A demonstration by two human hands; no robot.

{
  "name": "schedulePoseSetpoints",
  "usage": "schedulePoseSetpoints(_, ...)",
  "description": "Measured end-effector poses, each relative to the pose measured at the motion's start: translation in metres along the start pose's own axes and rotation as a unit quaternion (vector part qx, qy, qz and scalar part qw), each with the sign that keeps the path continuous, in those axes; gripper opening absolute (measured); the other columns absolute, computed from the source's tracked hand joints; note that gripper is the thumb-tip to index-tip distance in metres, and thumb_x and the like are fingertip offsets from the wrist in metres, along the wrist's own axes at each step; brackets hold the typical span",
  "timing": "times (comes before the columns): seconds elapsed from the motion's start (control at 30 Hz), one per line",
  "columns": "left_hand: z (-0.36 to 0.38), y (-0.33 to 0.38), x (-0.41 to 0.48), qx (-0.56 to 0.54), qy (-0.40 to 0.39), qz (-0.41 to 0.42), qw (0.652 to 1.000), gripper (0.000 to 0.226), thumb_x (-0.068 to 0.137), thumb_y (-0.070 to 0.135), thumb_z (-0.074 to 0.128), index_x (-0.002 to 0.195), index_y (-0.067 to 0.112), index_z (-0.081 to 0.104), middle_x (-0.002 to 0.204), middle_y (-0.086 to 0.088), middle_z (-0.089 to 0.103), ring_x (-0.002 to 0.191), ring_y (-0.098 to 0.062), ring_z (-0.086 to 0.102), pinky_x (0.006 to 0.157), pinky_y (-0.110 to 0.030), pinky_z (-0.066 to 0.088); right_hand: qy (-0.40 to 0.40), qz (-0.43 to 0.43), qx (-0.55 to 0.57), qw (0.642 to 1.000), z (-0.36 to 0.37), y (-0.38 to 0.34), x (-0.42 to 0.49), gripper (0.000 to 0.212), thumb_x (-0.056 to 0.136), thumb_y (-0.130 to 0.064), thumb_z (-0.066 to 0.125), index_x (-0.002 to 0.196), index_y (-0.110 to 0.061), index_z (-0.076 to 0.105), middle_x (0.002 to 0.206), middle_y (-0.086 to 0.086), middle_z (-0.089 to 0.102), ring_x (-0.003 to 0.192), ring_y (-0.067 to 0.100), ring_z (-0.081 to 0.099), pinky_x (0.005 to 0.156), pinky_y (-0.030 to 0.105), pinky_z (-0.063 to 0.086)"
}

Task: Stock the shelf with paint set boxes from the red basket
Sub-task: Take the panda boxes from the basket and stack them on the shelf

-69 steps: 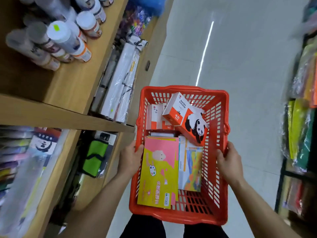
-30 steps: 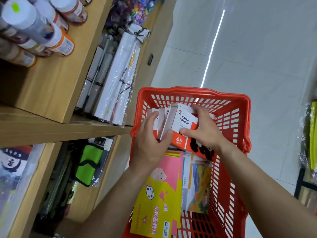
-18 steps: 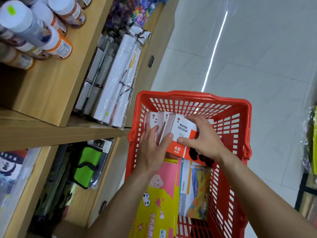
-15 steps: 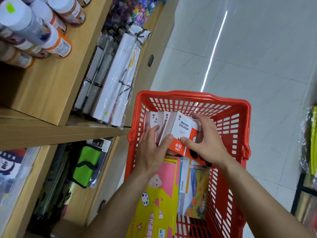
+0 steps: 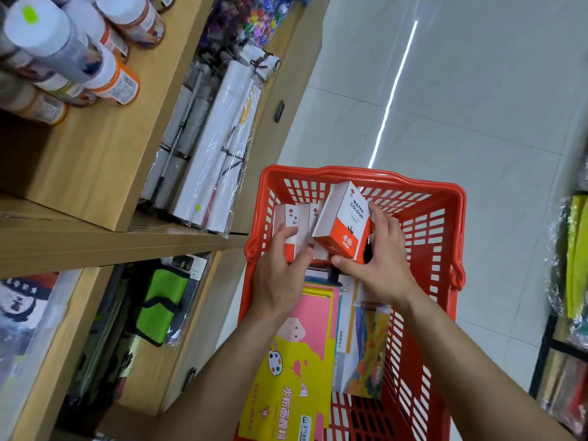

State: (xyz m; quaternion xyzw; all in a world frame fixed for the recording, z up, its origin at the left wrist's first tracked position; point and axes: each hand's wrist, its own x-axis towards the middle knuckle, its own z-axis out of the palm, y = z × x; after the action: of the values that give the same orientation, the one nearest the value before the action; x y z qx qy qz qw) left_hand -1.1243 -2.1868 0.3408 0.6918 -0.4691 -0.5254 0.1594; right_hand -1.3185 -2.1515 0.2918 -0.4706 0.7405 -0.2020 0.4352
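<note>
A red plastic basket (image 5: pixel 442 237) sits in front of me on the floor, beside a wooden shelf unit (image 5: pixel 95 240). My right hand (image 5: pixel 378 265) grips a white and orange water colour box (image 5: pixel 345 222), tilted up above the others. My left hand (image 5: pixel 280 268) rests on a row of the same boxes (image 5: pixel 297 221) standing at the basket's far end, fingers closed over them. A pink and yellow paint pad (image 5: pixel 292 377) and a colourful landscape pad (image 5: pixel 362 348) lie flat in the near part of the basket.
White-capped paint bottles (image 5: pixel 79 58) lie on the top shelf at left. Wrapped white rolls (image 5: pixel 210 148) fill the middle shelf. A green pouch (image 5: pixel 162 303) lies on the lower shelf. Grey tiled floor runs ahead. Packaged goods hang on a rack (image 5: pixel 572 297) at right.
Both hands left the basket's sides and reached inside. My right hand has raised one water colour box up out of the row; my left hand stays on the remaining boxes.
</note>
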Motion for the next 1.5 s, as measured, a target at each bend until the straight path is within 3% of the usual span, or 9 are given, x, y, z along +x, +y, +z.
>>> schedulePoseSetpoints(0.17, 0.005, -0.002, 0.001, 0.036, 0.005, 0.038, 0.999, 0.063, 0.078, 0.051, 0.062, 0.136, 0.027, 0.053, 0.143, 0.009, 0.046, 0.132, -0.009, 0.044, 0.109, -0.041, 0.046, 0.02, 0.016, 0.087, 0.996, -0.001, 0.006, 0.007, 0.081, 0.091, -0.072, 0.039, 0.157, -0.026, 0.031, 0.149, -0.002, 0.043, 0.136, 0.011, 0.036, 0.12, 0.049, 0.031)
schedulePoseSetpoints(0.33, 0.012, 0.017, 0.01, 0.059, 0.037, 0.099, 0.993, 0.074, 0.08, 0.068, 0.055, 0.141, 0.027, 0.049, 0.145, 0.01, 0.045, 0.133, -0.003, 0.041, 0.106, -0.02, 0.036, 0.052, 0.154, 0.079, 0.984, 0.005, 0.019, 0.006, 0.108, 0.071, -0.086, 0.047, 0.158, -0.024, 0.034, 0.16, 0.005, 0.035, 0.15, 0.024, 0.029, 0.12, 0.043, 0.025)
schedulePoseSetpoints(0.5, 0.029, 0.047, 0.038, 0.132, -0.034, 0.076, 0.988, 0.06, 0.082, 0.042, 0.075, 0.136, 0.019, 0.058, 0.118, 0.005, 0.062, 0.109, -0.012, 0.061, 0.091, -0.033, 0.054, 0.077, 0.148, 0.081, 0.983, 0.019, 0.027, -0.013, 0.103, 0.078, -0.083, 0.041, 0.16, -0.023, 0.032, 0.163, 0.007, 0.036, 0.151, 0.026, 0.027, 0.114, 0.036, 0.023)
schedulePoseSetpoints(0.63, 0.006, 0.04, 0.013, 0.106, 0.009, 0.089, 0.99, 0.047, 0.081, 0.021, 0.081, 0.123, 0.026, 0.062, 0.093, 0.029, 0.057, 0.087, 0.022, 0.059, 0.065, 0.0, 0.044, 0.054, 0.111, 0.076, 0.989, 0.009, 0.029, -0.025, 0.079, 0.086, -0.074, 0.042, 0.149, -0.027, 0.05, 0.147, 0.0, 0.052, 0.136, 0.015, 0.04, 0.109, 0.036, 0.034)
schedulePoseSetpoints(0.9, -0.079, 0.015, -0.057, -0.01, 0.115, 0.022, 0.993, 0.048, 0.086, 0.015, 0.08, 0.12, 0.036, 0.053, 0.096, 0.039, 0.068, 0.09, 0.016, 0.066, 0.062, -0.007, 0.052, -0.044, 0.131, 0.2, 0.97, -0.013, 0.0, -0.008, 0.06, 0.099, -0.051, 0.061, 0.151, -0.024, 0.047, 0.125, -0.007, 0.061, 0.106, 0.01, 0.064, 0.074, 0.011, 0.05)
schedulePoseSetpoints(1.03, -0.093, -0.004, -0.083, -0.089, 0.106, -0.062, 0.988, 0.042, 0.09, 0.008, 0.075, 0.126, 0.022, 0.057, 0.103, 0.015, 0.076, 0.096, -0.003, 0.073, 0.064, -0.014, 0.056, -0.088, 0.141, 0.238, 0.957, -0.006, -0.018, -0.037, 0.055, 0.095, -0.048, 0.068, 0.143, -0.024, 0.054, 0.106, -0.007, 0.072, 0.093, 0.013, 0.071, 0.076, 0.025, 0.051)
schedulePoseSetpoints(1.27, -0.093, -0.039, -0.134, 0.201, -0.01, -0.205, 0.958, 0.029, 0.085, 0.022, 0.078, 0.11, 0.024, 0.063, 0.101, 0.007, 0.074, 0.09, -0.014, 0.07, 0.079, -0.034, 0.056, -0.108, 0.153, 0.154, 0.97, -0.007, -0.009, -0.091, 0.041, 0.094, -0.024, 0.07, 0.12, -0.043, 0.045, 0.088, -0.008, 0.077, 0.073, 0.006, 0.077, 0.069, 0.031, 0.062)
schedulePoseSetpoints(1.4, -0.1, -0.01, -0.132, 0.223, 0.069, -0.083, 0.969, 0.019, 0.088, 0.037, 0.07, 0.104, 0.034, 0.061, 0.088, 0.024, 0.067, 0.082, 0.001, 0.066, 0.058, -0.022, 0.047, -0.118, 0.154, 0.151, 0.969, -0.02, -0.016, -0.084, 0.026, 0.096, -0.033, 0.071, 0.116, -0.035, 0.055, 0.104, -0.006, 0.068, 0.071, -0.008, 0.071, 0.051, 0.01, 0.049)
schedulePoseSetpoints(1.5, -0.075, 0.023, -0.091, 0.183, 0.052, 0.035, 0.981, 0.02, 0.09, 0.037, 0.068, 0.11, 0.034, 0.066, 0.1, 0.017, 0.071, 0.091, -0.001, 0.067, 0.072, -0.024, 0.054, -0.051, 0.14, 0.147, 0.978, -0.027, -0.017, -0.064, 0.038, 0.101, -0.043, 0.061, 0.133, -0.023, 0.059, 0.121, -0.003, 0.065, 0.1, 0.002, 0.069, 0.076, 0.015, 0.048)
